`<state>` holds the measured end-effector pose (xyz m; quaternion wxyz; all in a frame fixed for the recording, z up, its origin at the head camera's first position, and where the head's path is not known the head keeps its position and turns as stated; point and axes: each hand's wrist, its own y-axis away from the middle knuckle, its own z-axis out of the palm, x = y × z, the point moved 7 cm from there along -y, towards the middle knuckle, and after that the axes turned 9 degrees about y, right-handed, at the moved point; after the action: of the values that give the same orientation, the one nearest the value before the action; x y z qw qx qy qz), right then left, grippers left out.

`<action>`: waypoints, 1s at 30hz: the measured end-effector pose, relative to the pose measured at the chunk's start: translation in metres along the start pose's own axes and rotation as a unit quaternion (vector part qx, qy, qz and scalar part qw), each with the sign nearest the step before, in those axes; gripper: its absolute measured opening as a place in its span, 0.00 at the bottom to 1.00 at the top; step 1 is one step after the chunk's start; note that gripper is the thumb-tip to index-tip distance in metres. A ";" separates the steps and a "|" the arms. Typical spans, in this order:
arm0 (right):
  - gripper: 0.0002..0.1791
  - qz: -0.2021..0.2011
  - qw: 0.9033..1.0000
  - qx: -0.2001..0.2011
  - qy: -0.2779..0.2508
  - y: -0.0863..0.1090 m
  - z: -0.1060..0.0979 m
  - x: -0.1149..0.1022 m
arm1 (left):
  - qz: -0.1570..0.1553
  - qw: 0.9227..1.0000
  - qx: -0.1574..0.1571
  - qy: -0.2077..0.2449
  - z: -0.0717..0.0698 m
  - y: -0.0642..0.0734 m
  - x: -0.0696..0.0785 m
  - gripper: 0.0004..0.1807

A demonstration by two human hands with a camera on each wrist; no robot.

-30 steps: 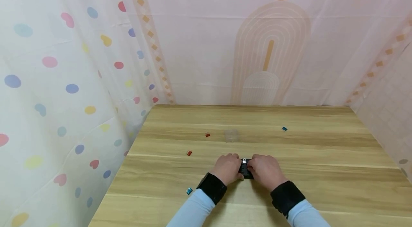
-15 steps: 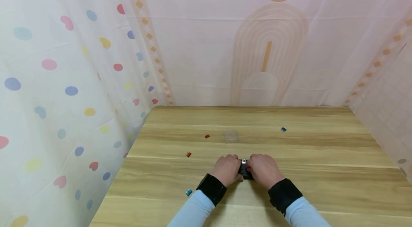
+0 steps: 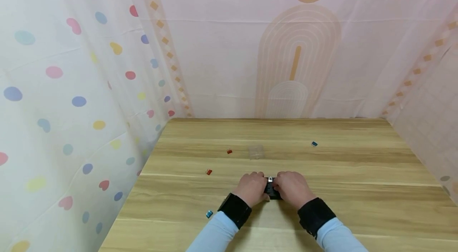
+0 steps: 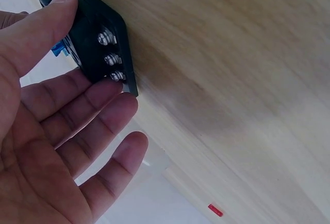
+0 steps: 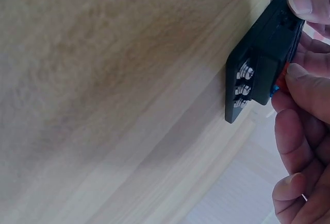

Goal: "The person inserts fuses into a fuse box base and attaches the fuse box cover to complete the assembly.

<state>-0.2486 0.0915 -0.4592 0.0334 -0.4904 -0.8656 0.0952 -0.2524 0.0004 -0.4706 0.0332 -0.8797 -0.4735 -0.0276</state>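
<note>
My left hand (image 3: 251, 189) grips the left side of a black fuse block (image 4: 88, 33), with the thumb on one face and fingertips near its edge in the left wrist view. Several silver screw terminals (image 4: 107, 38) line that edge. A blue blade fuse (image 4: 58, 48) shows on the block. From the other side, my right hand (image 3: 294, 189) has its thumb and finger on a red blade fuse (image 5: 283, 75) at the block's top, mostly covered by the fingertips. The blue fuse sits right beside it. In the head view both hands hide the block's ends.
On the wooden table (image 3: 358, 188) lie two loose red fuses (image 3: 229, 151) to the left, a blue fuse (image 3: 209, 214) near my left wrist and another blue fuse (image 3: 314, 144) at the back right. A clear plastic cover (image 3: 256, 152) lies beyond the hands.
The head view has shifted slightly. Both hands stay at the fuse block, and the right hand's fingers have moved only a little over it.
</note>
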 end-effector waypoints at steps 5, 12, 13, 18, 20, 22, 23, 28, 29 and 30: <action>0.08 -0.010 1.000 0.003 0.005 0.000 0.003 0.000 | -0.004 1.000 -0.006 0.004 0.003 -0.001 -0.001 0.23; 0.09 -0.021 0.999 0.014 0.026 0.000 0.004 -0.001 | -0.006 1.000 -0.014 0.013 0.003 -0.002 -0.001 0.23; 0.09 -0.021 0.999 0.013 0.027 0.000 0.004 -0.001 | -0.006 1.000 -0.014 0.013 0.003 -0.002 -0.001 0.23; 0.10 -0.024 0.999 0.014 0.031 -0.002 0.002 -0.002 | -0.007 1.000 -0.013 0.003 0.002 -0.001 0.000 0.23; 0.11 -0.031 0.999 0.017 0.038 -0.003 0.001 -0.003 | -0.005 1.000 -0.011 -0.004 0.001 -0.001 0.001 0.23; 0.12 -0.038 0.998 0.018 0.044 -0.003 0.000 -0.004 | -0.004 1.000 -0.011 -0.009 0.001 -0.001 0.001 0.23; 0.13 -0.041 0.998 0.018 0.045 -0.003 0.000 -0.005 | -0.003 1.000 -0.011 -0.010 0.001 -0.001 0.001 0.23; 0.12 -0.041 0.998 0.013 0.034 -0.003 0.001 -0.003 | 0.000 1.000 -0.009 -0.016 0.000 -0.002 0.002 0.23; 0.12 -0.040 0.999 0.012 0.033 -0.003 0.001 -0.003 | 0.000 1.000 -0.008 -0.018 0.000 -0.002 0.002 0.23; 0.12 -0.039 0.999 0.012 0.031 -0.003 0.000 -0.002 | 0.001 1.000 -0.007 -0.019 0.000 -0.002 0.002 0.23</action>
<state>-0.2502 0.0877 -0.4589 0.0701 -0.4585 -0.8815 0.0886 -0.2527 0.0033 -0.4701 0.0178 -0.8806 -0.4733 -0.0141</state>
